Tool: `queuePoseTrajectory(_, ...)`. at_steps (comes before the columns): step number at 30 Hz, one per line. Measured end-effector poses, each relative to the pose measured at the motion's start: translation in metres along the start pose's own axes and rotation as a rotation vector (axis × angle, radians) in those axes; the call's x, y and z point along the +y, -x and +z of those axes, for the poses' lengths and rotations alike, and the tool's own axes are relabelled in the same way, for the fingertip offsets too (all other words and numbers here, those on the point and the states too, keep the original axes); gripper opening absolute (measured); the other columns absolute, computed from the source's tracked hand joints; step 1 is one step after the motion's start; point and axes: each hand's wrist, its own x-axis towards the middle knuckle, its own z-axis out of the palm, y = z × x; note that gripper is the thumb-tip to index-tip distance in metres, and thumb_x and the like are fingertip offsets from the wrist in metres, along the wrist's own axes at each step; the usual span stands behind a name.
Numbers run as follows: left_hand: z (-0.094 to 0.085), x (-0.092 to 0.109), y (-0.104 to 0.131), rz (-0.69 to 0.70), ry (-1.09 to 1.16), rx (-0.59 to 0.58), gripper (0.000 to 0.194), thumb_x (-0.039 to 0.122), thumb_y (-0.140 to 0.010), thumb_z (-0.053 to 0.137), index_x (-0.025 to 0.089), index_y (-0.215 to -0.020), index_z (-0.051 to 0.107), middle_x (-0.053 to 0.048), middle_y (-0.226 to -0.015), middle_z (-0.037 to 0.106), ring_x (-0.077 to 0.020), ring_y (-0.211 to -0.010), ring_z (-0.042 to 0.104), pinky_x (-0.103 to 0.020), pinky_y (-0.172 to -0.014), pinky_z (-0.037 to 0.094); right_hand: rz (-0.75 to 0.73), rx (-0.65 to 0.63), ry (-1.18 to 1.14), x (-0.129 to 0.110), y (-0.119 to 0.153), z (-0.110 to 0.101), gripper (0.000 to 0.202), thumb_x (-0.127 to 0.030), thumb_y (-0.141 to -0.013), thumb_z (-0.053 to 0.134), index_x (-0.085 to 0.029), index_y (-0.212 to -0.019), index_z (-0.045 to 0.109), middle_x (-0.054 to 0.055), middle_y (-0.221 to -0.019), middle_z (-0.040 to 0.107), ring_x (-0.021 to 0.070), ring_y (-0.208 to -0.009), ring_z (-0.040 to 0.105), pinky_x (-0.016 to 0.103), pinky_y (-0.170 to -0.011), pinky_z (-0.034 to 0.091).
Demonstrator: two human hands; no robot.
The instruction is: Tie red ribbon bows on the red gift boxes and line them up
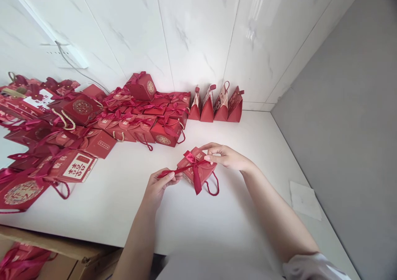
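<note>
One card reading "囍囍" (79, 167) on a red box; left hand (161, 182) pinching a ribbon tail (169, 172); gift box (198, 169), gold characters partly hidden, on the white worktop (245, 218); right hand (223, 157), fingers grasping the ribbon bow.

A grey cable (73, 67) is hung across a white socket panel (80, 59), and a white sheet (305, 200) (roughly square) is laid near the grey wall (347, 106).
</note>
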Motion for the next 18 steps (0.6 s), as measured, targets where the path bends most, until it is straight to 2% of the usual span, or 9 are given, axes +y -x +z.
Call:
queuePoseTrajectory(2, -0.004, 0.000, 0.002, -0.003, -0.082, -0.013, 0.025, 0.041, -0.079, 0.068, 0.018, -0.070, 0.067, -0.009, -0.088, 0.074, -0.0266, -0.091, 0.068, -0.039, -0.087, 0.051, 0.014, -0.007, -0.008, -0.001, 0.000, -0.001, 0.036, -0.054, -0.088, 0.058, -0.023, -0.090, 0.075, 0.006, -0.128, 0.059, 0.0244, -0.115, 0.057, 0.038, -0.100, 0.043)
queuePoseTrajectory(4, -0.012, 0.005, 0.005, -0.001, -0.238, -0.080, 0.029, 0.044, -0.081, 0.065, 0.018, -0.068, 0.066, -0.010, -0.093, 0.074, -0.0275, -0.097, 0.066, -0.039, -0.091, 0.049, 0.024, -0.022, -0.025, -0.004, 0.001, -0.002, 0.037, -0.055, -0.089, 0.056, -0.024, -0.094, 0.075, 0.006, -0.130, 0.058, 0.0249, -0.118, 0.055, 0.038, -0.101, 0.043)
queuePoseTrajectory(6, -0.023, 0.015, 0.007, 0.022, -0.387, -0.155, 0.034, 0.051, -0.081, 0.062, 0.019, -0.070, 0.065, -0.010, -0.095, 0.072, -0.0275, -0.096, 0.065, -0.037, -0.088, 0.049, 0.029, -0.003, -0.037, -0.007, 0.002, -0.004, 0.037, -0.055, -0.091, 0.053, -0.026, -0.099, 0.074, 0.005, -0.131, 0.058, 0.0250, -0.123, 0.053, 0.039, -0.104, 0.040)
queuePoseTrajectory(7, -0.028, 0.023, 0.007, 0.061, -0.429, -0.146, 0.037, 0.054, -0.081, 0.060, 0.019, -0.074, 0.065, -0.010, -0.095, 0.071, -0.0269, -0.094, 0.065, -0.035, -0.083, 0.050, 0.034, 0.022, -0.038, -0.009, 0.003, -0.005, 0.038, -0.056, -0.092, 0.051, -0.026, -0.099, 0.074, 0.005, -0.132, 0.057, 0.0250, -0.124, 0.051, 0.039, -0.106, 0.038)
queuePoseTrajectory(9, -0.035, 0.042, 0.007, 0.207, -0.466, 0.031, 0.040, 0.059, -0.083, 0.054, 0.020, -0.082, 0.061, -0.007, -0.094, 0.067, -0.0241, -0.091, 0.063, -0.031, -0.074, 0.050, 0.040, 0.073, -0.023, -0.011, 0.004, -0.007, 0.041, -0.057, -0.093, 0.048, -0.025, -0.093, 0.074, 0.004, -0.132, 0.058, 0.0252, -0.127, 0.049, 0.040, -0.109, 0.034)
queuePoseTrajectory(11, -0.033, 0.062, 0.003, 0.335, -0.554, 0.239, 0.035, 0.056, -0.086, 0.052, 0.022, -0.085, 0.058, -0.004, -0.095, 0.064, -0.0215, -0.095, 0.060, -0.028, -0.076, 0.048, 0.034, 0.092, 0.003, -0.013, 0.005, -0.008, 0.045, -0.058, -0.093, 0.046, -0.023, -0.085, 0.073, 0.004, -0.130, 0.058, 0.0256, -0.128, 0.048, 0.040, -0.111, 0.032)
queuePoseTrajectory(13, -0.020, 0.080, -0.004, 0.392, -0.678, 0.283, 0.029, 0.051, -0.086, 0.057, 0.022, -0.088, 0.059, -0.003, -0.098, 0.063, -0.0207, -0.099, 0.059, -0.029, -0.082, 0.047, 0.036, 0.084, 0.033, -0.014, 0.006, -0.009, 0.044, -0.058, -0.092, 0.047, -0.023, -0.084, 0.072, 0.004, -0.130, 0.059, 0.0254, -0.127, 0.049, 0.039, -0.109, 0.034)
queuePoseTrajectory(15, -0.002, 0.091, -0.013, 0.427, -0.773, 0.171, 0.026, 0.048, -0.085, 0.059, 0.024, -0.093, 0.061, -0.003, -0.105, 0.063, -0.0217, -0.103, 0.058, -0.031, -0.087, 0.047, 0.065, 0.063, 0.056, -0.015, 0.007, -0.009, 0.041, -0.058, -0.090, 0.052, -0.023, -0.091, 0.072, 0.005, -0.130, 0.059, 0.0250, -0.122, 0.052, 0.038, -0.104, 0.039)
queuePoseTrajectory(18, 0.023, 0.091, -0.032, 0.438, -0.810, -0.110, 0.029, 0.046, -0.084, 0.061, 0.026, -0.104, 0.062, -0.004, -0.121, 0.060, -0.0236, -0.115, 0.055, -0.035, -0.096, 0.046, 0.097, 0.018, 0.078, -0.018, 0.010, -0.010, 0.038, -0.058, -0.087, 0.056, -0.023, -0.093, 0.071, 0.005, -0.130, 0.058, 0.0252, -0.118, 0.054, 0.038, -0.101, 0.041)
